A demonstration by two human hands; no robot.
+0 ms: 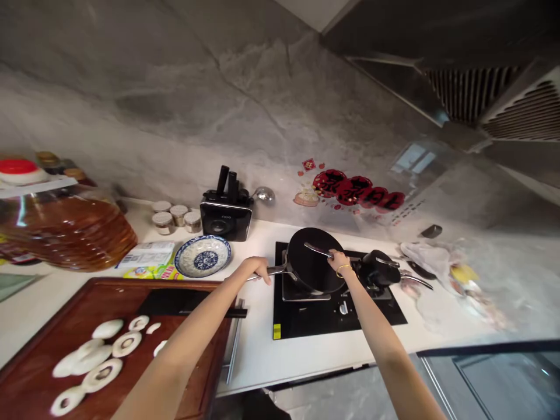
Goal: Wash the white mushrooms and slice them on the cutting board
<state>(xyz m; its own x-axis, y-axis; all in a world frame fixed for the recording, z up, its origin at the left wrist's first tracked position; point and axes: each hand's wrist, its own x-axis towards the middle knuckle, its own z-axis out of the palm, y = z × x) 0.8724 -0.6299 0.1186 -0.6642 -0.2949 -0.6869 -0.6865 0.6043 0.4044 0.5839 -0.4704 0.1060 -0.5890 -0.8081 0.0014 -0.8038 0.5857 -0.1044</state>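
Observation:
My left hand point(259, 269) closes round the metal handle of a black frying pan point(294, 279) on the left burner of the black gas hob point(301, 321). A flat black lid point(312, 268) covers most of the pan, so its inside is hidden. My right hand point(339, 261), with a yellow bangle at the wrist, grips the shiny curved handle point(318, 250) on top of the lid. Just right of that hand, a small black pot point(378, 269) with its lid stands on the other burner, its handle pointing right.
Sliced and whole mushrooms point(102, 374) and a black cleaver point(175, 302) lie on the brown cutting board point(201, 373). Behind are a blue-and-white plate point(203, 256), a knife block point(225, 219), spice jars point(178, 214) and a big oil jug point(65, 224). Plastic bags point(455, 280) lie right.

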